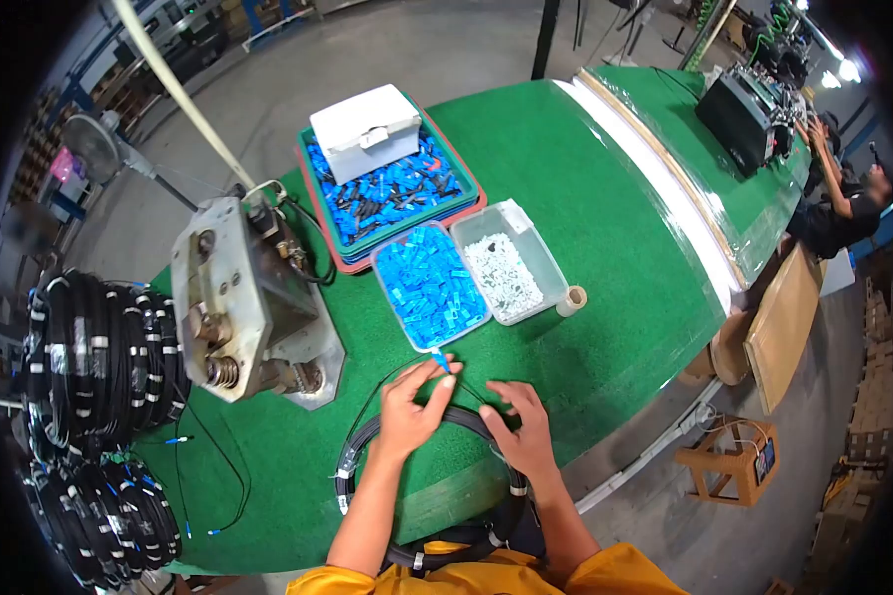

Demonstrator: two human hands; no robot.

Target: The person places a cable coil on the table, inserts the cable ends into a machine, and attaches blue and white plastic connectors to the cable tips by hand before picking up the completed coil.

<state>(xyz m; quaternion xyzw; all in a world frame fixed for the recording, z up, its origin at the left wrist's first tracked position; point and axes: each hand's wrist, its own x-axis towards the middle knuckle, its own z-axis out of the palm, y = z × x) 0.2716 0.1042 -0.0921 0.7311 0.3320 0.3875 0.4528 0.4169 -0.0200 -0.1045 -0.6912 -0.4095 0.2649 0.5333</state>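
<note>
My left hand (pixel 416 407) pinches a small blue cable connector (pixel 441 360) between thumb and fingers, just in front of the clear box of blue connector pieces (pixel 432 288). A thin black cable trails from the connector area toward the coil. Beside it, my right hand (pixel 524 428) hovers near the thin cable with its thumb and fingers apart, holding nothing I can see. Beneath both hands lies a coil of black cable (pixel 345 462), bound with white ties, at the near edge of the green table (pixel 625 238).
A metal press-like machine (pixel 253 307) stands left. Stacked trays (pixel 476 193) hold blue and black pieces under a white box (pixel 367 134). A box of small white parts (pixel 506 278) and a tape roll (pixel 572 301) sit right. Bundled cable coils (pixel 99 367) crowd the left. Another person (pixel 848 203) works far right.
</note>
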